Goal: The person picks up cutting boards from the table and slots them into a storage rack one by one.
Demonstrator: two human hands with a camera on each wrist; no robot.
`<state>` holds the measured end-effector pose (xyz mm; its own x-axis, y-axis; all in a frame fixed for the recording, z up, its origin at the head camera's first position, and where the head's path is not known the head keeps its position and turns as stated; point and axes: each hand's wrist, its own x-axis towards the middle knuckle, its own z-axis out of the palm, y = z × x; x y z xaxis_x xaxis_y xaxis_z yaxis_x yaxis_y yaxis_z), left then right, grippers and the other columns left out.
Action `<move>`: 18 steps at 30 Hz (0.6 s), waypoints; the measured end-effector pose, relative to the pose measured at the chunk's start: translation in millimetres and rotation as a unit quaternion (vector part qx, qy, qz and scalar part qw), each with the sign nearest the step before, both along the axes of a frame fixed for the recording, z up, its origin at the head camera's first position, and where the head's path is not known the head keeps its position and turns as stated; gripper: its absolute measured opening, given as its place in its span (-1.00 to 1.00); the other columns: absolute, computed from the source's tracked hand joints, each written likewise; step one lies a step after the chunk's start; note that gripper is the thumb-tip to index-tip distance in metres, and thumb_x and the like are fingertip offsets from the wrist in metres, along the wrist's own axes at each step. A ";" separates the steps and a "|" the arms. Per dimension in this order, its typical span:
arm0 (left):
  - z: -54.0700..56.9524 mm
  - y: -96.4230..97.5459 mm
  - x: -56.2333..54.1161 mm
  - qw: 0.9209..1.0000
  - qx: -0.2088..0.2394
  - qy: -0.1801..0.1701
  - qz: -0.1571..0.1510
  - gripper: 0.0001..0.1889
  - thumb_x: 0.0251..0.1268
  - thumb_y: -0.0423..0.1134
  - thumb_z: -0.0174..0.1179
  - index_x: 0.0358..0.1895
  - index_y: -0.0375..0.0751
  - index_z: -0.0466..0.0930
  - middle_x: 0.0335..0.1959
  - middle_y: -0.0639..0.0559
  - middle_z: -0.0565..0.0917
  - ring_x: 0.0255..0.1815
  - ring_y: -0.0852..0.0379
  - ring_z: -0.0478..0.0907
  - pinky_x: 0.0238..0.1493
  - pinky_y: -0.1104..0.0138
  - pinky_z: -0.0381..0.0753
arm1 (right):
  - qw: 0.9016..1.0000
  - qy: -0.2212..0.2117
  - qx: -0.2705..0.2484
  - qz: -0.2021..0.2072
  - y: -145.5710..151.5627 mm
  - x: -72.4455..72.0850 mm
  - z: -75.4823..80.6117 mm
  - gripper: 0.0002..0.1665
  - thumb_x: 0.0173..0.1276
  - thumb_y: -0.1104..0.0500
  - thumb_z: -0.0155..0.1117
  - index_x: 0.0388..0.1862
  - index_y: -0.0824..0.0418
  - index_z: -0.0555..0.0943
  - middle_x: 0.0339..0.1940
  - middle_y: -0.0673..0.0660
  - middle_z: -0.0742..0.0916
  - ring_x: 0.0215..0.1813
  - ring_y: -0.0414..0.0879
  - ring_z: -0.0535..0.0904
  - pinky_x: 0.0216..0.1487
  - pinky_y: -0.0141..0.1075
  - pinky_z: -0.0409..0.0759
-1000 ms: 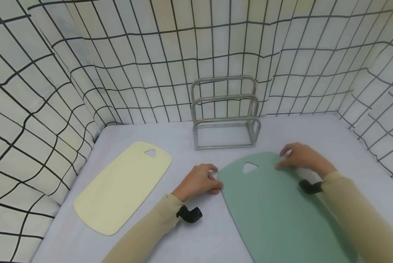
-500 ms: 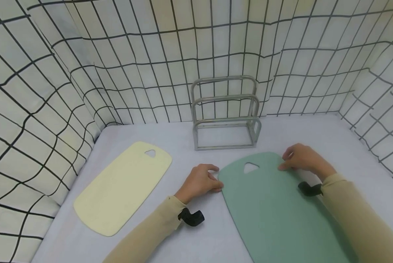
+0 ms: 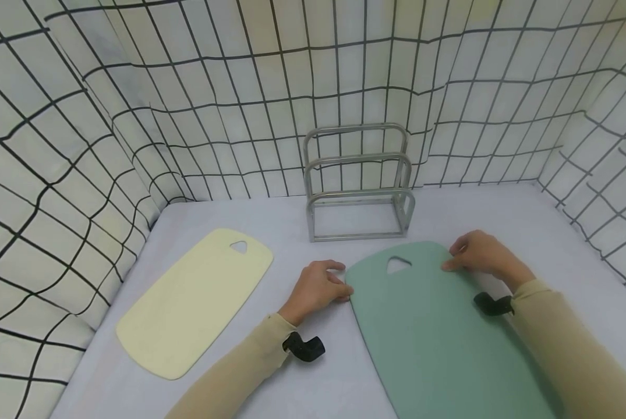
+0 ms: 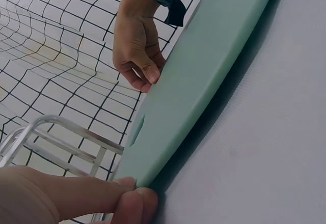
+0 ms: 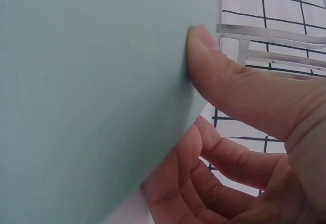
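A large green cutting board [image 3: 438, 326] with a handle hole near its far end spans the right side of the head view. My left hand [image 3: 318, 290] pinches its left edge near the far corner, thumb on top and fingers below. Across from it, my right hand [image 3: 487, 256] grips the right edge the same way; in the right wrist view its thumb [image 5: 209, 66] presses the face while the fingers curl beneath. The left wrist view shows a dark gap under the board's near long edge [image 4: 204, 104], above the white cloth.
A cream cutting board [image 3: 197, 302] lies flat on the white tabletop [image 3: 292, 233] to the left. Behind the green board stands a metal rack [image 3: 360, 235] with several upright loops. Grid-patterned walls [image 3: 229, 116] enclose the back and both sides.
Both hands keep hold of the green cutting board. The right hand has shifted very slightly along its edge; otherwise the scene is almost the same.
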<state>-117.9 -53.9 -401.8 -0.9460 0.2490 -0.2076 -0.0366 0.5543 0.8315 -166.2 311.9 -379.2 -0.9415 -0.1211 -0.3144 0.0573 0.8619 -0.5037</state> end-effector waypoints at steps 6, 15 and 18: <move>-5.8 -4.7 -5.8 0.997 0.062 -0.046 0.018 -0.50 0.17 -0.24 0.45 0.20 -0.31 0.65 -0.21 -0.08 0.85 -0.33 0.21 0.79 0.00 0.31 0.69 | 1.000 0.000 -0.007 -0.006 0.6 0.2 -1.8 -0.13 0.19 -0.19 0.54 0.21 0.44 0.57 0.11 0.45 0.70 0.08 0.24 0.66 0.04 0.12 0.67; 2.3 -11.7 -11.0 0.994 0.075 -0.064 0.038 -0.58 0.17 -0.22 0.47 0.11 -0.24 0.71 -0.14 -0.06 0.85 -0.27 0.20 0.78 -0.01 0.32 0.67 | 1.000 0.004 -0.016 -0.021 -2.8 2.3 3.0 -0.06 0.17 -0.27 0.52 0.27 0.40 0.54 0.17 0.47 0.66 0.17 0.33 0.61 0.11 0.23 0.62; 6.9 -12.6 -11.6 0.994 0.075 -0.067 0.041 -0.58 0.16 -0.22 0.47 0.11 -0.23 0.71 -0.15 -0.06 0.85 -0.27 0.20 0.77 -0.02 0.33 0.67 | 0.999 0.004 -0.025 -0.025 -3.7 3.2 5.6 -0.07 0.18 -0.27 0.51 0.27 0.38 0.54 0.18 0.45 0.66 0.18 0.31 0.60 0.11 0.23 0.60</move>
<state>-129.5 -66.4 -394.8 -0.9307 0.2104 -0.2991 -0.1921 0.4146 0.8895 -163.0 308.2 -373.6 -0.9492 -0.0901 -0.3015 0.0946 0.8320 -0.5466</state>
